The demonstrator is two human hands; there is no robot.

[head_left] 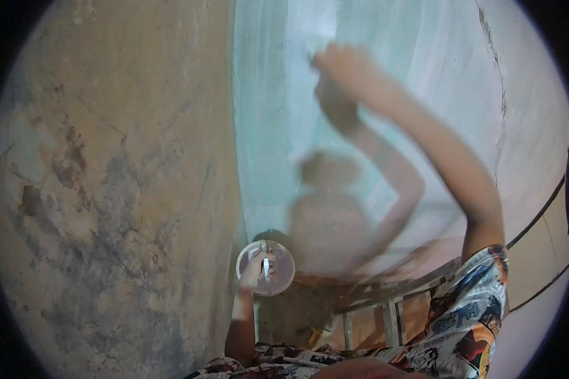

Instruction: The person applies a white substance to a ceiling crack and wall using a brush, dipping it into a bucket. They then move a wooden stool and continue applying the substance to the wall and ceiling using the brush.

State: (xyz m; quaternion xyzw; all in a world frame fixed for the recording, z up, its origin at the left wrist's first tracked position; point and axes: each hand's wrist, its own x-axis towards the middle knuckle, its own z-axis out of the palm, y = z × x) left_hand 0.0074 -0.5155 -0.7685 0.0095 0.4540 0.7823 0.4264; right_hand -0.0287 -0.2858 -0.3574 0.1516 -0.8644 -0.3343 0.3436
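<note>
My right hand [348, 68] is raised high against the pale green and white wall [265, 126]. Its fingers are closed, and motion blurs them. A small pale shape with a dark edge shows at the fingertips, too smeared to name. Low down, by the corner of the two walls, my left hand [253, 270] grips a round whitish plastic bucket [284, 268] by what looks like its white handle. The bucket is seen from above, and its contents are hard to make out.
A bare, stained brown wall [126, 189] fills the left side. Below right stands a wooden ladder [392, 322]. A small yellowish object [314, 336] lies low near the ladder. A crack [496, 63] runs down the right part of the painted wall, and dark cables [537, 215] hang at far right.
</note>
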